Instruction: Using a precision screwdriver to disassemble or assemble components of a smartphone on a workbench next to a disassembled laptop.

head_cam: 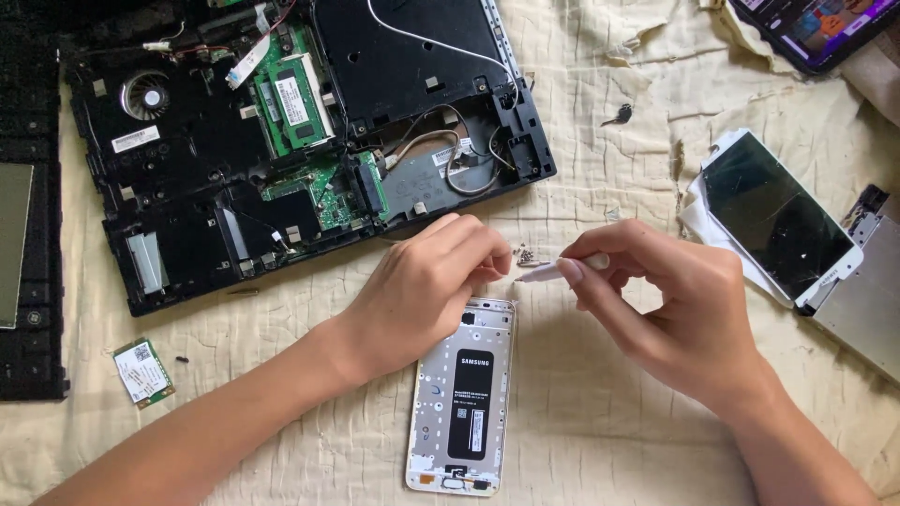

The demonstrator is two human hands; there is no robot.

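A person's two bare hands work over a cream quilted cloth (581,412) strewn with electronics parts. In the lower centre of the frame lies an opened phone frame (462,398), pale gold, back side up, with a black label down its middle. The left hand (427,286) curls over the phone's top end, fingers bent and tips pinched together just above its upper edge; whether they grip anything small cannot be told. The right hand (670,305), centre right, is closed around a thin pale tool (544,272), pinched between thumb and forefinger, its tip pointing left toward the left hand's fingertips. Between the two hands, just above the tool tip, sits a small cluster of tiny screws (524,253).

Filling the upper left is a dismantled laptop base (281,141), black, with green circuit boards, a round fan and loose wires showing. A small green circuit card (143,372) lies at lower left. At right rests a detached phone screen (778,225), dark glass in a white border, on white tissue, beside a metal drive (867,290). A lit tablet (816,28) shows at upper right.
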